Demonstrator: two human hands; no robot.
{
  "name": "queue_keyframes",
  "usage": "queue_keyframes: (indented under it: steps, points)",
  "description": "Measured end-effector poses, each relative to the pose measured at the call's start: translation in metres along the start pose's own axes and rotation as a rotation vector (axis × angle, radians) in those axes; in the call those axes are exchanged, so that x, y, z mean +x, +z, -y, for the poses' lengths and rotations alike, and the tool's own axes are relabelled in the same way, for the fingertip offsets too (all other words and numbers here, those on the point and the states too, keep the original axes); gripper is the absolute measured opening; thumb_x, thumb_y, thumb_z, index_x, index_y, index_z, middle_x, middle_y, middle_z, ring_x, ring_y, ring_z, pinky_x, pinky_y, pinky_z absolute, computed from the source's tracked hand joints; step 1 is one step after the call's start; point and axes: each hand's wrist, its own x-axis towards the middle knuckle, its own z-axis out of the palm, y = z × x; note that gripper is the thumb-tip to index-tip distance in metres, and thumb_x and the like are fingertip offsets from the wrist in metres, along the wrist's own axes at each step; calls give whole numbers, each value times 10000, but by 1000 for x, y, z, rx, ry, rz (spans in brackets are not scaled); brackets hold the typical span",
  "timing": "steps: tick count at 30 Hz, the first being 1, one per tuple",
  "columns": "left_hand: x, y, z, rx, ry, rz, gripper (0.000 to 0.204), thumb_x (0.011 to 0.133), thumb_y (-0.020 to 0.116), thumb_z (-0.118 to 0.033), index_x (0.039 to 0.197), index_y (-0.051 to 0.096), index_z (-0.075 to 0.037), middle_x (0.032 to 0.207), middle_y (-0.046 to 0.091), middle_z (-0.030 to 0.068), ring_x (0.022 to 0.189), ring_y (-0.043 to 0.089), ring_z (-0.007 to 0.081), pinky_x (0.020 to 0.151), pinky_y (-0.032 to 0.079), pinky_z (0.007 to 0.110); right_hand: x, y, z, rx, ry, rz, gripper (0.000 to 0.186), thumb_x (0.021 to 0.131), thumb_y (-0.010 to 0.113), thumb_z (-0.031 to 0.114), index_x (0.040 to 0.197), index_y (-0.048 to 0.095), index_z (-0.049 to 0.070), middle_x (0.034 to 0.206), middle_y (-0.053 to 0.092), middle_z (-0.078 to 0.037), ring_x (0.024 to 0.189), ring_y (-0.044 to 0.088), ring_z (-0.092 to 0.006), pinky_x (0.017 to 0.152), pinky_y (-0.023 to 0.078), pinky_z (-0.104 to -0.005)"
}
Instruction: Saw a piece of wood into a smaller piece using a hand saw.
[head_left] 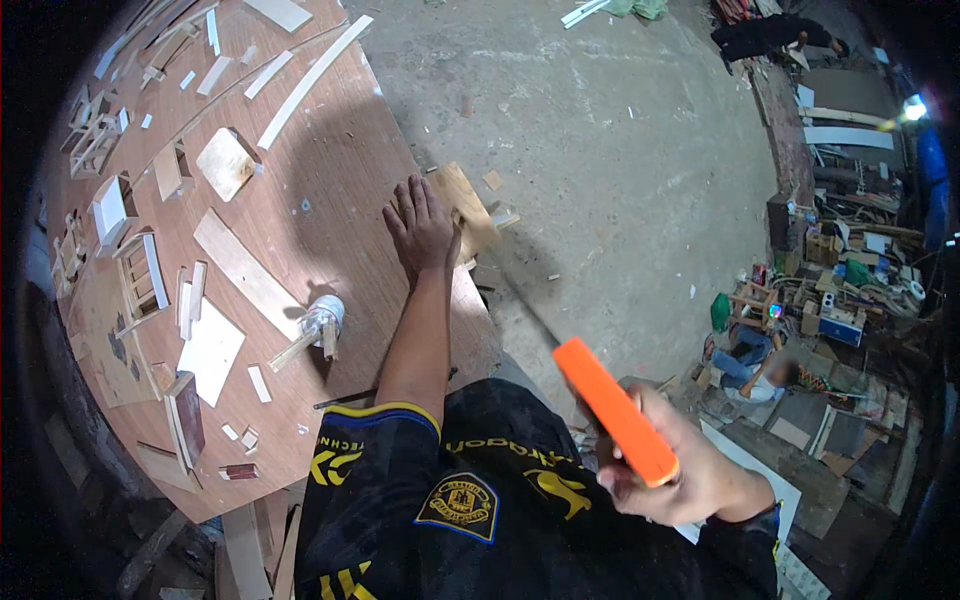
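Observation:
My left hand (pixel 425 225) lies with fingers stretched out at the table's edge, pressing beside and partly on a light wooden piece (pixel 465 200). That piece juts past the edge, with another thin piece under it. My right hand (pixel 690 470) is closed round the orange handle (pixel 615 410) of a saw. Its thin dark blade (pixel 530 315) runs up toward the wooden piece; the far end is blurred, so contact with the wood is unclear.
The table (pixel 340 170) on the left holds strips, boards and small wooden assemblies (pixel 115 210), plus a jar (pixel 322 320) with sticks in it. Concrete floor (pixel 630 150) lies beyond the edge. Two other people (pixel 760 375) are on the right among piled timber and clutter (pixel 840 250).

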Motion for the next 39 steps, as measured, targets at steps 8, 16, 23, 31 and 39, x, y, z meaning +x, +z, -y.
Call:
queue_keyframes:
  steps: [8, 16, 23, 31, 39]
  points:
    - [1, -1, 1, 53, -4, -10, 699, 858, 555, -433, 1435, 387, -77, 1530, 321, 60, 1418, 261, 299, 1136, 142, 558, -1, -28, -1, 208, -24, -124, 360, 792, 647, -59, 995, 388, 88, 771, 484, -50, 527, 484, -97, 435, 369, -270]
    - [3, -2, -2, 35, -1, 23, 718, 854, 563, -427, 1453, 360, -85, 1538, 307, 53, 1429, 239, 279, 1138, 141, 555, 10, -62, 13, 388, 86, -95, 261, 851, 642, -22, 986, 432, 51, 686, 484, -24, 468, 468, -92, 399, 371, -251]
    - [3, 8, -5, 68, -8, 49, 680, 879, 517, -383, 1468, 334, -97, 1557, 267, 43, 1437, 218, 278, 1141, 124, 558, 39, -63, 76, -149, 288, -261, 225, 910, 635, 135, 1047, 507, 11, 694, 501, -1, 504, 519, -80, 421, 395, -237]
    - [1, 14, -4, 49, -15, -54, 615, 873, 513, -347, 1424, 413, -92, 1527, 332, 51, 1424, 255, 295, 1133, 134, 577, 72, -85, 40, 104, 345, -25, 206, 918, 533, 28, 1109, 458, 47, 666, 447, 1, 501, 432, -82, 446, 351, -246]
    - [2, 12, -3, 37, -52, -2, 568, 923, 460, -338, 1436, 397, -102, 1527, 331, 33, 1427, 249, 279, 1131, 134, 576, 82, -94, 50, -28, 306, -252, 166, 927, 625, 158, 1011, 555, 33, 629, 491, 24, 483, 436, -54, 446, 358, -229]
